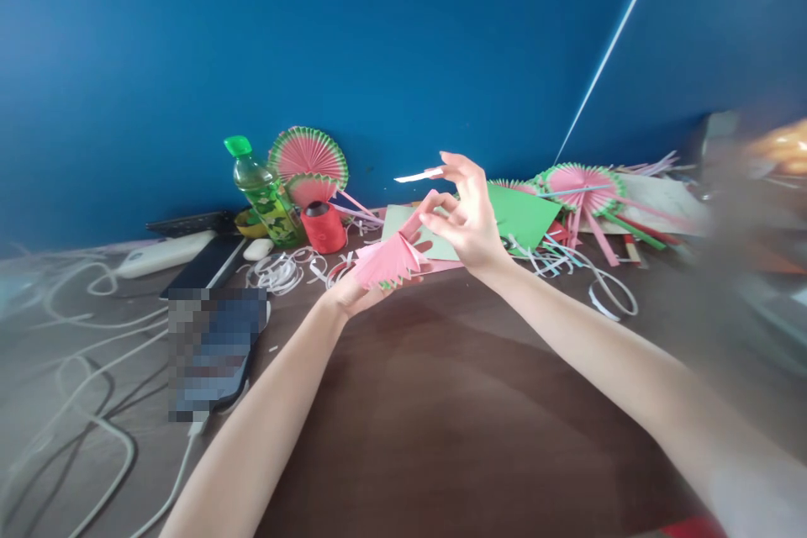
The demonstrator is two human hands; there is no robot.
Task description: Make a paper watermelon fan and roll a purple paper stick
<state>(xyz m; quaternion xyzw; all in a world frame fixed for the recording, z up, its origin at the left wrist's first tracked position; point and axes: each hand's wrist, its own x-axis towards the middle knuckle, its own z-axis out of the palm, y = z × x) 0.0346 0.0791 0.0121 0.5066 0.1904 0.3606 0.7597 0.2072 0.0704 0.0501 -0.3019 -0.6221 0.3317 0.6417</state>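
Note:
My left hand (361, 296) is closed around a folded pink paper fan (392, 262), its pleats spread partway and green along the lower edge. Most of the left fingers are hidden behind the paper. Just above it is my right hand (474, 223), with a thin white strip (417, 176) at its upper fingertips. The right thumb and another finger are bent near the fan's upper end; whether they touch it I cannot tell.
Finished pink-and-green paper fans (308, 160) lean by the blue wall. Nearby are a green-capped bottle (268, 197), a red cylinder (324, 229), green paper (520, 217) and paper scraps (277, 271). A phone (218, 353) with white cables (129, 437) lies at left.

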